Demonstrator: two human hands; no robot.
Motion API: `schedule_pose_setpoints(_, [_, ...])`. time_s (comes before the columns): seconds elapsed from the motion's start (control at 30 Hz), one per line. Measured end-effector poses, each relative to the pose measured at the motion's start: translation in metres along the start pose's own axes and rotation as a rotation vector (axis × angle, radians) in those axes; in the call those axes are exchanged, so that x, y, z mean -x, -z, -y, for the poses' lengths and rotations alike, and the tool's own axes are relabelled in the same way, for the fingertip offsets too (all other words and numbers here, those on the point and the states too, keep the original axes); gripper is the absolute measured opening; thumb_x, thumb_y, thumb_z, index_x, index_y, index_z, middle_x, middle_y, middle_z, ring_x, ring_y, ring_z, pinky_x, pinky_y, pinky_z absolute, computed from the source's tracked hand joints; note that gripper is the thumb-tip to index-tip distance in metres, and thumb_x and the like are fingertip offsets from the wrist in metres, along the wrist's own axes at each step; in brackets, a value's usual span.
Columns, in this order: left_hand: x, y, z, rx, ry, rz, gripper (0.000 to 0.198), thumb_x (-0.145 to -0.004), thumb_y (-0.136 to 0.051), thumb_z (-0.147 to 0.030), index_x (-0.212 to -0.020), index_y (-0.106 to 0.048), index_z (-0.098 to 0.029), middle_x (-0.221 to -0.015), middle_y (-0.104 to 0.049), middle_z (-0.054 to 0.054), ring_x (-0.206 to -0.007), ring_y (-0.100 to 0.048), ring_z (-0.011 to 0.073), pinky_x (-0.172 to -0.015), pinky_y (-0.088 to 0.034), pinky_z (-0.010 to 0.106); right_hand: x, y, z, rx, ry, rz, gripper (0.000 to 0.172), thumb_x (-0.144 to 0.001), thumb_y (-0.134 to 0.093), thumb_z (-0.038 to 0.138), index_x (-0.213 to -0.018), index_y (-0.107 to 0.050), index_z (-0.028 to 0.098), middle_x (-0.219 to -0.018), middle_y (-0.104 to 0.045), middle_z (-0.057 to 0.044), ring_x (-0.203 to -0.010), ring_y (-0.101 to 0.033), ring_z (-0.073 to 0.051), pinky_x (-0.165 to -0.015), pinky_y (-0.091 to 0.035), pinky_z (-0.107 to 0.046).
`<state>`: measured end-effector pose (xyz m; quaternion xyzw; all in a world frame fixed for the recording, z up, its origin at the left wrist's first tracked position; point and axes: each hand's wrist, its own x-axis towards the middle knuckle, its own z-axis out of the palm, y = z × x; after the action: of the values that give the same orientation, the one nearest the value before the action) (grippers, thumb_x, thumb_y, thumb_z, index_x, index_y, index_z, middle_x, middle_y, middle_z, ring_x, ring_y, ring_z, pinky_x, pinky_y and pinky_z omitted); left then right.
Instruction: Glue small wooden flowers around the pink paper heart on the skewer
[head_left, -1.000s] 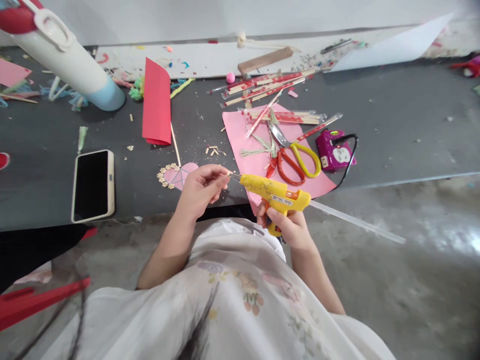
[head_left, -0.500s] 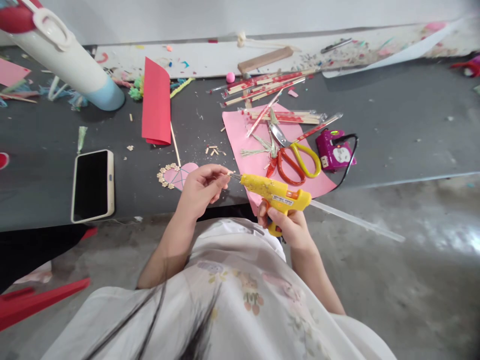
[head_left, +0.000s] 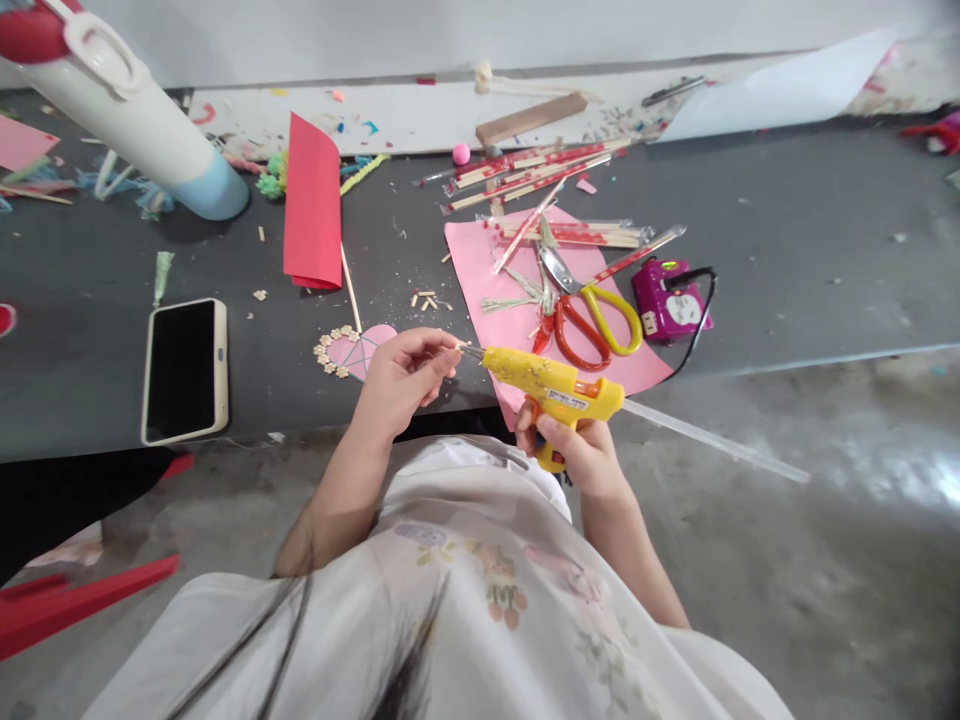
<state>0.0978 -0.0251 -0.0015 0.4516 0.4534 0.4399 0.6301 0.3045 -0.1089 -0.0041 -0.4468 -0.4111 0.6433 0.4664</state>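
My right hand [head_left: 574, 440] is wrapped round the handle of a yellow hot glue gun [head_left: 551, 378], with a long clear glue stick [head_left: 712, 437] poking out of its back end. The metal nozzle points left and meets the fingertips of my left hand [head_left: 412, 375]. Those fingers are pinched on a small pale wooden piece, mostly hidden between them. Just left of that hand, and partly covered by it, lies a pink heart-shaped card [head_left: 346, 353] with lines drawn on it. Small wooden slices edge its left side, and a thin stick [head_left: 350, 290] reaches up from it.
Scissors [head_left: 592, 320], wrapped sticks [head_left: 540, 172] and dried stems lie on and around pink paper [head_left: 487, 290]. A purple box [head_left: 673, 300] with a cable is at right. A phone [head_left: 182, 370], folded red card [head_left: 313, 205] and tall bottle [head_left: 150, 130] stand left.
The white sheet at the back right has lifted and shifted. Both hands and the glue gun hold nearly the same position.
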Motion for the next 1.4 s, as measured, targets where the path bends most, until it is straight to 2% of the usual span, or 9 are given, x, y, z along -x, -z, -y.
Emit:
schedule_pose_setpoints(0.2, [0.001, 0.0, -0.001, -0.004, 0.01, -0.012, 0.03, -0.069, -0.085, -0.04, -0.084, -0.071, -0.019, -0.06, -0.062, -0.004, -0.035, -0.043, 0.0021, -0.031, -0.029, 0.015, 0.001, 0.0, -0.002, -0.01, 0.004, 0.013, 0.033, -0.084, -0.069, 0.052, -0.087, -0.065, 0.02, -0.064, -0.062, -0.001, -0.055, -0.054, -0.013, -0.051, -0.045, -0.028])
schedule_pose_setpoints(0.43, [0.0, -0.001, -0.002, 0.006, 0.039, -0.024, 0.034, -0.066, -0.086, -0.043, -0.083, -0.07, -0.018, -0.059, -0.061, -0.004, -0.034, -0.043, 0.0022, -0.03, -0.028, 0.015, 0.001, 0.003, 0.0, 0.006, 0.014, -0.017, 0.036, -0.083, -0.069, 0.055, -0.08, -0.066, 0.02, -0.062, -0.062, -0.002, -0.051, -0.053, -0.013, -0.048, -0.044, -0.029])
schedule_pose_setpoints(0.6, [-0.001, -0.001, -0.002, 0.024, 0.059, -0.079, 0.035, -0.066, -0.086, -0.043, -0.082, -0.07, -0.017, -0.058, -0.06, -0.004, -0.034, -0.041, 0.0016, -0.03, -0.025, 0.015, 0.002, 0.015, 0.007, 0.094, 0.074, -0.134, 0.031, -0.086, -0.067, 0.05, -0.093, -0.068, 0.02, -0.061, -0.061, -0.001, -0.051, -0.053, -0.013, -0.047, -0.043, -0.028])
schedule_pose_setpoints(0.7, [-0.002, -0.001, -0.003, 0.038, 0.074, -0.099, 0.035, -0.065, -0.086, -0.043, -0.082, -0.069, -0.017, -0.057, -0.059, -0.005, -0.033, -0.041, 0.0017, -0.029, -0.024, 0.015, -0.001, 0.032, 0.017, 0.326, 0.152, -0.303, 0.03, -0.088, -0.065, 0.047, -0.102, -0.068, 0.021, -0.067, -0.062, -0.001, -0.056, -0.055, -0.014, -0.052, -0.045, -0.029])
schedule_pose_setpoints(0.8, [-0.003, 0.0, -0.003, 0.039, 0.081, -0.115, 0.035, -0.065, -0.086, -0.043, -0.081, -0.069, -0.017, -0.056, -0.059, -0.005, -0.033, -0.041, 0.002, -0.029, -0.024, 0.015, -0.009, 0.052, 0.03, 0.759, 0.191, -0.464, 0.034, -0.084, -0.069, 0.048, -0.105, -0.068, 0.022, -0.09, -0.069, -0.008, -0.079, -0.063, -0.023, -0.066, -0.049, -0.035])
schedule_pose_setpoints(0.87, [-0.003, 0.001, -0.002, 0.035, 0.074, -0.124, 0.035, -0.065, -0.086, -0.043, -0.082, -0.069, -0.017, -0.056, -0.059, -0.005, -0.033, -0.041, 0.0021, -0.029, -0.025, 0.015, -0.018, 0.064, 0.04, 1.005, 0.16, -0.516, 0.039, -0.081, -0.072, 0.048, -0.112, -0.066, 0.024, -0.094, -0.069, -0.008, -0.086, -0.063, -0.027, -0.071, -0.048, -0.038])
schedule_pose_setpoints(1.0, [-0.003, 0.006, -0.001, 0.03, 0.049, -0.131, 0.032, -0.068, -0.084, -0.042, -0.082, -0.069, -0.018, -0.057, -0.059, -0.005, -0.033, -0.042, 0.0019, -0.029, -0.026, 0.014, -0.039, 0.076, 0.058, 1.41, 0.142, -0.419, 0.041, -0.091, -0.061, 0.044, -0.122, -0.059, 0.017, -0.102, -0.069, -0.015, -0.093, -0.063, -0.031, -0.076, -0.045, -0.04])
schedule_pose_setpoints(1.17, [-0.002, 0.013, -0.004, 0.024, 0.027, -0.172, 0.032, -0.068, -0.084, -0.042, -0.081, -0.069, -0.017, -0.056, -0.058, -0.005, -0.033, -0.041, 0.0021, -0.028, -0.026, 0.015, -0.064, 0.07, 0.068, 1.849, 0.024, -0.426, 0.038, -0.098, -0.05, 0.035, -0.119, -0.055, 0.004, -0.107, -0.066, -0.026, -0.101, -0.061, -0.037, -0.08, -0.042, -0.042])
schedule_pose_setpoints(1.4, [-0.001, 0.023, -0.005, 0.041, -0.007, -0.21, 0.029, -0.068, -0.084, -0.039, -0.082, -0.07, -0.017, -0.057, -0.057, -0.005, -0.034, -0.041, 0.0017, -0.029, -0.027, 0.015, -0.088, 0.058, 0.064, 2.048, -0.129, -0.356, 0.038, -0.096, -0.05, 0.027, -0.12, -0.05, -0.002, -0.111, -0.062, -0.03, -0.104, -0.06, -0.039, -0.076, -0.041, -0.039])
